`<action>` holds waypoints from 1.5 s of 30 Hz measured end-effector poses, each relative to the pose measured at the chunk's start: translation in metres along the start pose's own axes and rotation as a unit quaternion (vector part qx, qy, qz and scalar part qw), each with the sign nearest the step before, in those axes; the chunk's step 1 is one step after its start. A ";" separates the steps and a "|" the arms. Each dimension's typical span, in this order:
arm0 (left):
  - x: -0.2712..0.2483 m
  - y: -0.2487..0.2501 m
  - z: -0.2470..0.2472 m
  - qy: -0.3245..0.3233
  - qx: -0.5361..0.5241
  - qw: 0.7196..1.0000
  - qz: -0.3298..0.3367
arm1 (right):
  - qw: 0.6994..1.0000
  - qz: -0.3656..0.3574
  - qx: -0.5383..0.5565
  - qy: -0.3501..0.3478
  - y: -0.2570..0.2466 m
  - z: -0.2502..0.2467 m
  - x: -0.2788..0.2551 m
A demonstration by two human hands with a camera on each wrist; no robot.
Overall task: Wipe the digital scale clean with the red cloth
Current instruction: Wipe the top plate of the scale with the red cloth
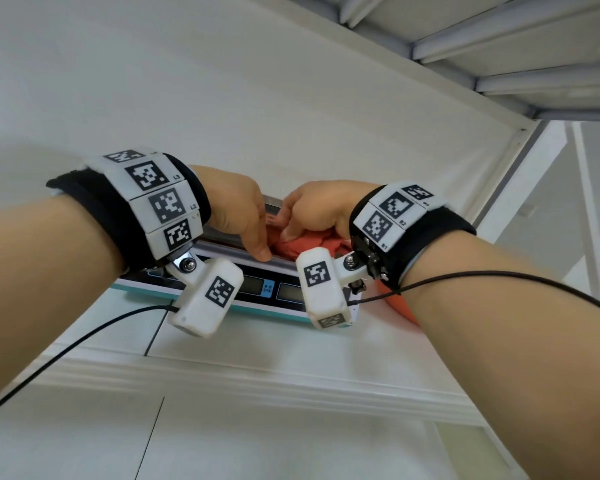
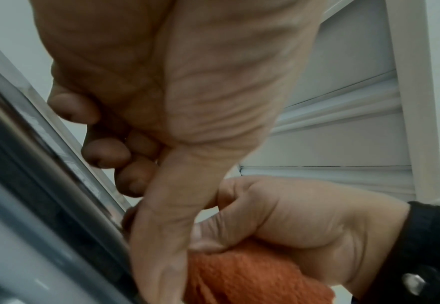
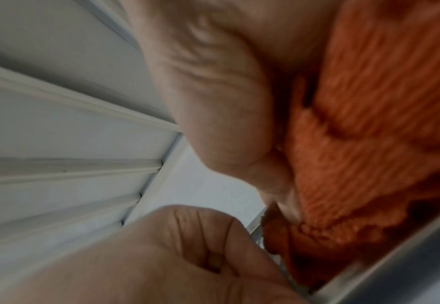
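Note:
The digital scale point(image 1: 257, 289) has a teal base, a dark display panel and a steel platter point(image 2: 32, 144), and it stands on a white shelf. My left hand point(image 1: 236, 216) sits on the platter's left part. Its thumb point(image 2: 161, 236) lies against the front rim and its curled fingers point(image 2: 104, 152) sit over the top. My right hand point(image 1: 319, 209) grips the bunched red cloth point(image 1: 305, 244) and holds it down on the platter just right of the left thumb. In the right wrist view the cloth point(image 3: 369, 133) fills the space under the palm and meets the platter rim point(image 3: 395, 267).
The scale stands on a white shelf point(image 1: 257, 362) whose moulded front edge is below my arms. A white back wall point(image 1: 222, 98) rises behind it. A slatted white panel point(image 1: 499, 46) hangs overhead at the upper right. Black cables point(image 1: 84, 337) trail from both wrist cameras.

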State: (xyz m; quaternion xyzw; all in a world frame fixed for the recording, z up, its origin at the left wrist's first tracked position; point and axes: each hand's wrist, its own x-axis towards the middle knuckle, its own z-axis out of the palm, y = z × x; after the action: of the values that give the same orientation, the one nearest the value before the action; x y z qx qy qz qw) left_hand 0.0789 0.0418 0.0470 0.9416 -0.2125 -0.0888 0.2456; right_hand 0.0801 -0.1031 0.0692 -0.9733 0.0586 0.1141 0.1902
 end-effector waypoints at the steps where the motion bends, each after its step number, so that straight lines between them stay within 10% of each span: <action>1: -0.001 0.000 0.000 0.001 -0.002 1.000 0.001 | 1.000 -0.006 0.028 0.008 0.001 0.000 -0.001; 16: -0.004 -0.003 -0.003 0.000 -0.002 1.000 -0.018 | 0.988 0.018 -0.126 0.083 0.014 0.001 -0.010; 21: -0.006 -0.003 -0.003 0.004 -0.008 1.000 -0.020 | 0.997 0.006 0.040 0.071 0.013 0.000 -0.014; 29: -0.007 -0.005 -0.001 0.002 -0.013 1.000 -0.023 | 0.984 0.057 -0.147 0.081 0.030 -0.018 -0.030; 33: -0.009 -0.004 0.000 0.006 -0.021 0.999 -0.028 | 0.916 0.057 -0.394 0.042 0.026 -0.011 -0.032; 45: -0.008 -0.005 0.000 0.023 -0.021 0.999 -0.020 | 0.999 0.023 0.010 0.039 0.008 -0.003 -0.018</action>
State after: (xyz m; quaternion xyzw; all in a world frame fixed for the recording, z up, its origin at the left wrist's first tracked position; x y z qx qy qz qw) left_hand 0.0741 0.0494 0.0447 0.9423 -0.1858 -0.0761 0.2680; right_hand 0.0623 -0.1103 0.0729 -0.9734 0.0898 0.0796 0.1951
